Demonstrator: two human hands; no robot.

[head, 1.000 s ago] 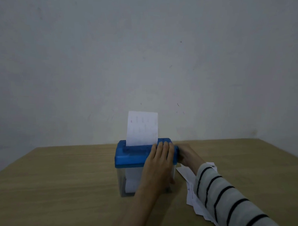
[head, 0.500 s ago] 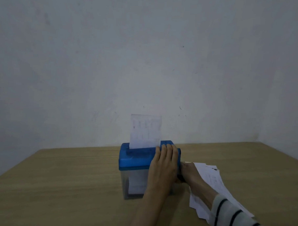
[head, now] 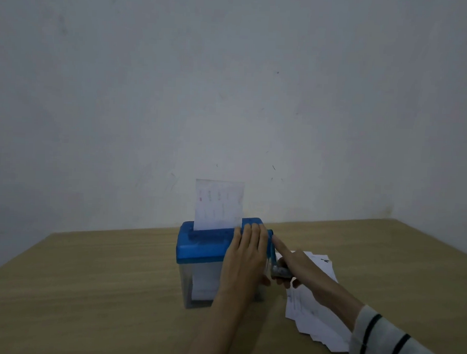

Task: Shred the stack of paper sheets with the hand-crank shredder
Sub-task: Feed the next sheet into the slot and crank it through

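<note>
The left hand is lying flat, fingers straight, over the right end of the blue lid of the hand-crank shredder, pressing it down onto the clear bin. The right hand is gripping the crank handle with curled fingers, its index finger sticking out toward the lid. One sheet is standing upright in the slot, most of it above the lid. The stack of paper sheets is lying fanned on the wooden table at about 4 o'clock from the shredder, partly under the right forearm.

Judging from this, the light shredder is likely to tip or skid toward 3 o'clock if the crank is being forced while the left palm is easing off. The standing sheet, unsupported, may be leaning and feeding in crooked, which would jam the cutters. The right forearm and its striped sleeve are passing over the loose stack, so each turn could be dragging sheets toward the near edge at 5 o'clock. The left fingertips are lying just beside the slot, too close if they creep toward it.

Room for moving is lying mostly at 9 and 12 o'clock, where bare tabletop is running to the wall; the table's right edge is angling away at 2 o'clock, well apart from the hands.
</note>
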